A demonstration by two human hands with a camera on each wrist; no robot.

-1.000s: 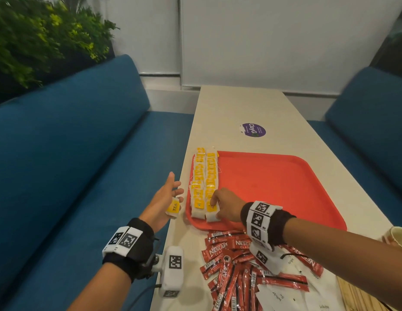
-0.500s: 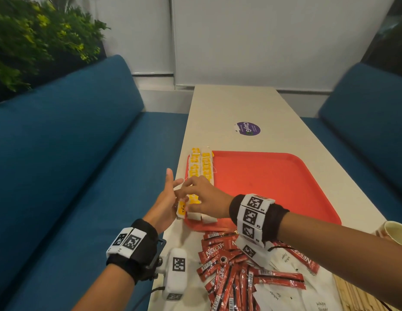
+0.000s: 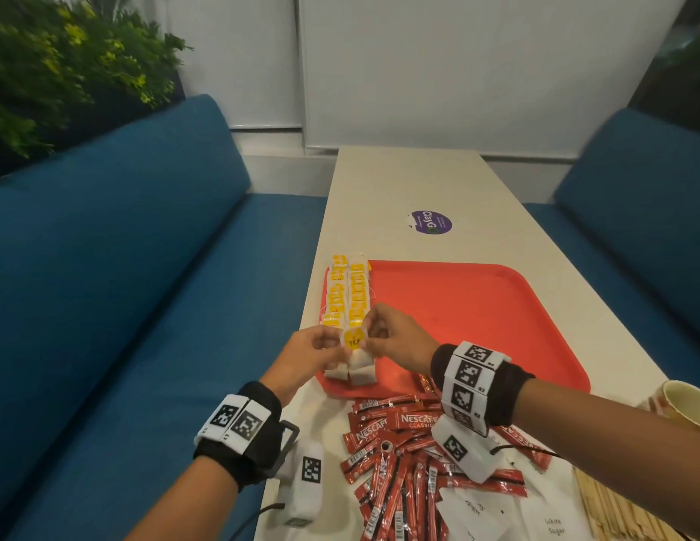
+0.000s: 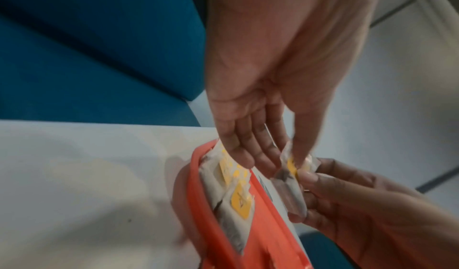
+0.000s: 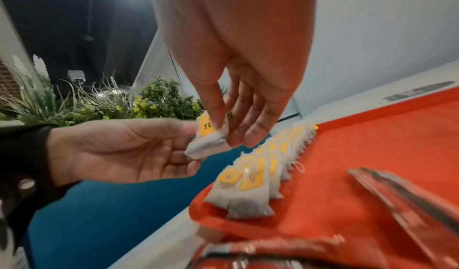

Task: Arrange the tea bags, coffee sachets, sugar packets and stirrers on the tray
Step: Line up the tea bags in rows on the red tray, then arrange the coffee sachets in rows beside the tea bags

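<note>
One tea bag [image 3: 354, 342] with a yellow tag hangs just above the near left corner of the red tray [image 3: 477, 306]. My left hand [image 3: 336, 345] pinches it from the left, thumb on top and fingers beneath. My right hand [image 3: 370, 333] pinches the same tea bag [image 5: 208, 136] from the right. Two rows of tea bags [image 3: 348, 294] lie along the tray's left side, seen also as tea bags [image 5: 258, 177] below the hands. In the left wrist view the held tea bag [image 4: 290, 177] sits between both hands, right of the tray rim [image 4: 193, 175].
Red coffee sachets [image 3: 395, 462] lie heaped on the table in front of the tray. White sugar packets [image 3: 477, 509] and wooden stirrers [image 3: 618, 509] lie at the near right, with a paper cup [image 3: 684, 400] beside them. Blue benches [image 3: 125, 306] flank the table.
My right hand left the tray's tea bag rows and met the left hand. Both now hold the tea bag, which has moved right from beyond the table edge to over the tray's corner.
</note>
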